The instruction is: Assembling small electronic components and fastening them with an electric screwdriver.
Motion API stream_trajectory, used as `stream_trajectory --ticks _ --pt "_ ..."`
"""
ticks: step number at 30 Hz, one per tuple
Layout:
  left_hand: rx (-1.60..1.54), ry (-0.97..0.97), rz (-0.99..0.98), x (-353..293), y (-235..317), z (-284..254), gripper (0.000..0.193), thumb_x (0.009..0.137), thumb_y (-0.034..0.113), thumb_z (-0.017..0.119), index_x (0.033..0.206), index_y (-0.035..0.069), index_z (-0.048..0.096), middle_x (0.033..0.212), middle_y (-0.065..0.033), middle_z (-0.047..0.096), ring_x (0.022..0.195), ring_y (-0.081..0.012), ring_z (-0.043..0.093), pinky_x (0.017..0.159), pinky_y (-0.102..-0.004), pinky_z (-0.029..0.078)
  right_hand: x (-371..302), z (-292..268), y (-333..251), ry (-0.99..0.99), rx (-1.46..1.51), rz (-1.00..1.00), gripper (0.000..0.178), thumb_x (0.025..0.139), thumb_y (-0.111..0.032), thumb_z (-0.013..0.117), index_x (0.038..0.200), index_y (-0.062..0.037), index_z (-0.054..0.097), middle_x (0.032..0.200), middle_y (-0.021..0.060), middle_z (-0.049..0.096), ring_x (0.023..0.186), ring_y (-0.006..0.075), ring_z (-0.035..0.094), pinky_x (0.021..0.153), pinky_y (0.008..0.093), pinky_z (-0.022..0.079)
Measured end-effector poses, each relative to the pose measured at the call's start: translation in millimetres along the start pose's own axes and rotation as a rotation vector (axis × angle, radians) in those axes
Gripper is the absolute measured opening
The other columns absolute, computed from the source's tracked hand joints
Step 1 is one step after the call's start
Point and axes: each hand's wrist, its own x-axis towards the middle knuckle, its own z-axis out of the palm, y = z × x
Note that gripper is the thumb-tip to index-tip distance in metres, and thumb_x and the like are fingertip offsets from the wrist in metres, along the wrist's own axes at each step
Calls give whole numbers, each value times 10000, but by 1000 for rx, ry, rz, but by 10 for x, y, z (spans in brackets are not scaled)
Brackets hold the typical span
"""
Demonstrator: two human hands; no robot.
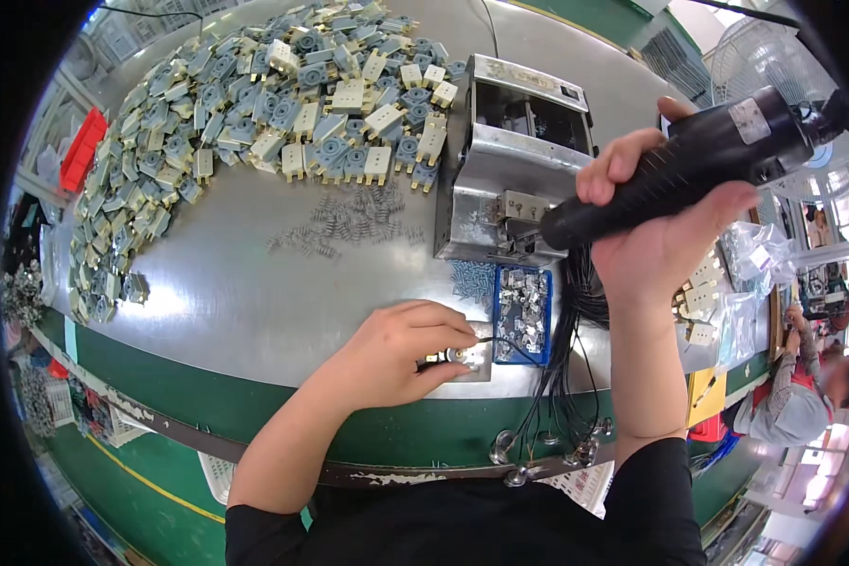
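The metal tabletop (226, 255) spreads beneath everything; the heap (340, 94) of grey and cream housings covers its far left; the machine (524, 146) stands right of that; my right grip (653, 247) is wrapped round the black driver (670, 174), held up off the tabletop, its nose close by the machine's front, though I cannot tell whether they touch; below it the cables (577, 307) run down beside the blue tray (497, 316) of metal bits; springs (368, 212) lie loose beyond my left grip (401, 351), which pinches a part (457, 356) at the small plate (481, 370), left of the tray, fingertips hiding much of it; a thin lead (519, 341) runs from there across the tray

The lead could snag in the bits and tug the part askew, if the hanging cables get pulled; the driver's nose could knock the machine if I swing it left too soon; a loose pinch could let the part tip; a sleeve or wrist could scatter springs

The near edge runs just below my left grip, cable ends drooping over it; the tray and cables crowd my right; the widest room is leftward, between heap and forearm
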Motion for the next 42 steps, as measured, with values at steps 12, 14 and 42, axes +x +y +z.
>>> stream_trajectory --ticks 12,14,42 --pt "-15 -4 -11 5 -8 2 310 762 87 886 1045 43 767 1112 -88 757 1064 -299 733 912 -427 586 57 33 172 -9 -63 -33 1061 853 -940 407 1422 -46 456 761 76 543 624 213 529 628 373 463" --pt "-18 -6 -14 4 -15 4 308 763 87 887 1043 42 767 1110 -89 757 1064 -299 733 911 -426 587 58 46 168 -21 -68 -36 1054 858 -935 409 1422 -45 455 761 78 541 621 213 530 627 374 464" --pt "-27 9 -73 -11 2 -25 326 766 101 863 1080 77 777 1352 -145 697 1145 -336 717 936 -424 591 -474 84 62 -209 226 163 1168 819 -961 450 1550 -56 345 744 58 520 577 191 527 553 362 470"
